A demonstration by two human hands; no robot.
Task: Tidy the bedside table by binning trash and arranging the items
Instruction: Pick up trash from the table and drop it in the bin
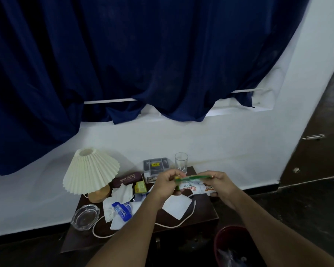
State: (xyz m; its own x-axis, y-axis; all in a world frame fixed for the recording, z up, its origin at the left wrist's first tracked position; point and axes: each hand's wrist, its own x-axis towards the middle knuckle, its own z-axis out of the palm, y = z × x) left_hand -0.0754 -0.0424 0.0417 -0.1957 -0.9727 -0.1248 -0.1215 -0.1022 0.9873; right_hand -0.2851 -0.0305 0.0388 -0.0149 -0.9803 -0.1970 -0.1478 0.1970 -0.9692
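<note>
Both my hands hold snack wrappers above the dark bedside table (201,214). My left hand (167,185) pinches the left end of a green wrapper (193,178). My right hand (221,185) pinches its right end and also grips a white and red wrapper (196,187) underneath. A red bin (220,239) with a dark liner stands on the floor at the table's right front. On the table lie crumpled tissues (121,191), a white paper (176,206), a blue and clear plastic packet (122,210) and a yellow box (140,186).
A pleated cream lamp (91,170) stands at the table's left back, its cord (174,225) looping across the front. A glass ashtray (85,216) sits at the left front corner. A brown glasses case (128,179), a grey organiser tray (156,165) and a drinking glass (181,161) line the back.
</note>
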